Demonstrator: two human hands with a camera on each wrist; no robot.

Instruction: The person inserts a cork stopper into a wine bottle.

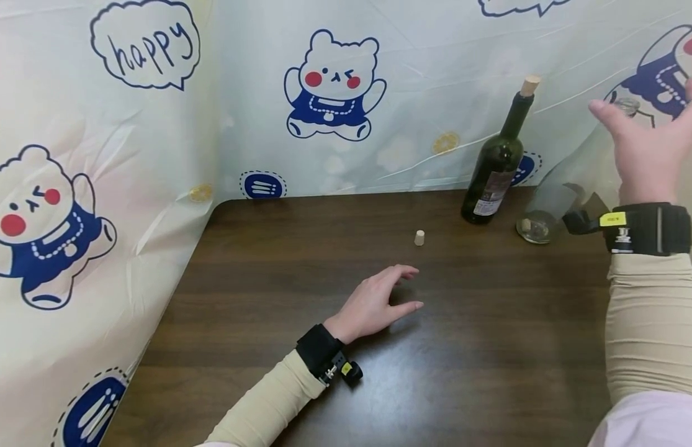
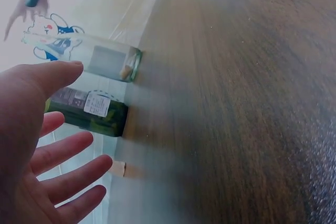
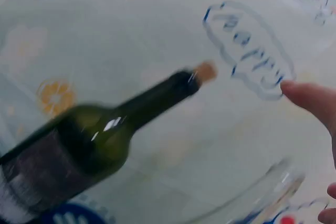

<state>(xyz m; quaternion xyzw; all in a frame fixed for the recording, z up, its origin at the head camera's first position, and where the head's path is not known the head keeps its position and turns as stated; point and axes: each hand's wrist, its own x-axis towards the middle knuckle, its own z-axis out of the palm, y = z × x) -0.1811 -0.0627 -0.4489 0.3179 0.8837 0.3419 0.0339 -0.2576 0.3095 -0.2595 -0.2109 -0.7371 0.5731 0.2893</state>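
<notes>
A clear glass bottle [image 1: 555, 186] stands on the right of the table, with a cork [image 2: 125, 72] lying inside at its base. My right hand [image 1: 655, 146] is raised beside its neck, thumb and fingers spread wide. To its left is a dark green bottle [image 1: 493, 164] with a label and a cork stopper [image 1: 530, 85] in its mouth. A small loose cork [image 1: 419, 238] rests on the table in front of the bottles. Low over the table, nearer me than that cork, my left hand [image 1: 370, 307] reaches out with relaxed, parted fingers and holds nothing.
The brown wooden table [image 1: 256, 267] carries the bottles close to its back edge. Behind and to the left hangs a pale printed curtain [image 1: 239, 124] with bear figures. A black camera strap [image 1: 647, 228] sits on my right wrist, close to the clear bottle.
</notes>
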